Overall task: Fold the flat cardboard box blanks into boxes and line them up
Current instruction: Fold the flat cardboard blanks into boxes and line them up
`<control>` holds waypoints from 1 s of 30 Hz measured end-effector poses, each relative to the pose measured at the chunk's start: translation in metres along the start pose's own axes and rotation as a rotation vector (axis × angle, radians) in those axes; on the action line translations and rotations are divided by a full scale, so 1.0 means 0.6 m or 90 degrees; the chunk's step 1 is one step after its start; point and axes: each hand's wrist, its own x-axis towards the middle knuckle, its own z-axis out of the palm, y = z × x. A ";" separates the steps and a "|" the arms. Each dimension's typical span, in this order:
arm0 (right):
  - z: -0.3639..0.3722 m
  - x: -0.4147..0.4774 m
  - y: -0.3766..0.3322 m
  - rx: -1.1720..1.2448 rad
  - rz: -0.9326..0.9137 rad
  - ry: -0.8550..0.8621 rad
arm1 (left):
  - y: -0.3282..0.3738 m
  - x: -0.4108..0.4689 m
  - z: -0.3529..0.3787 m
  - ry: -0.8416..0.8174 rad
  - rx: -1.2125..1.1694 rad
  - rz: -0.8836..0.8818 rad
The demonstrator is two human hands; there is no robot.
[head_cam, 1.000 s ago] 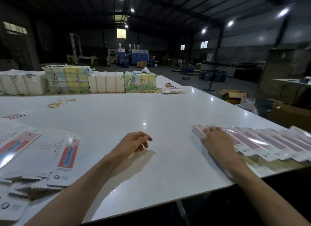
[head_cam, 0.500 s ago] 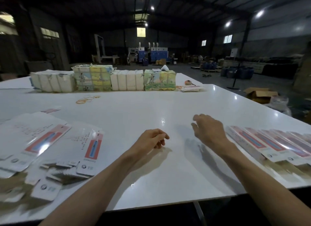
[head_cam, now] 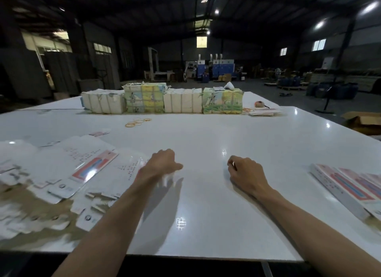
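Observation:
A spread pile of flat white box blanks (head_cam: 68, 173) with red and blue print lies on the left of the white table (head_cam: 206, 136). My left hand (head_cam: 162, 163) is over the right edge of the nearest blank (head_cam: 127, 173); its fingers are hidden and blurred, so a grip cannot be made out. My right hand (head_cam: 245, 173) rests on the bare table near the middle, fingers loosely curled, holding nothing. A row of folded boxes (head_cam: 346, 186) lies side by side at the right edge, well apart from that hand.
Tied bundles of printed stock (head_cam: 181, 100) stand in a line at the far side of the table. Loose rubber bands (head_cam: 137, 122) lie in front of them, and a small stack of cards (head_cam: 263, 111) lies at the far right. A brown carton (head_cam: 362, 122) sits on the floor beyond.
My right hand left the folded boxes and came to the middle of the table. My left hand moved left to the edge of the blanks. The view has turned left.

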 end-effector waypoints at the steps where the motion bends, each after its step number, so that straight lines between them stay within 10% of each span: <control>1: 0.001 0.001 0.001 0.007 0.000 -0.002 | -0.013 -0.003 -0.011 0.008 0.075 -0.054; 8: 0.002 0.003 0.006 0.057 0.007 -0.002 | -0.104 -0.022 -0.042 0.067 0.235 -0.260; 21: -0.004 -0.003 0.003 0.091 0.007 -0.030 | -0.104 -0.007 -0.070 0.044 0.044 -0.135; 26: -0.004 0.000 0.003 0.105 0.017 -0.032 | -0.029 0.007 -0.065 -0.185 -0.585 0.040; 30: -0.003 0.004 0.006 0.178 0.037 0.005 | 0.056 0.004 -0.001 -0.350 -0.785 0.136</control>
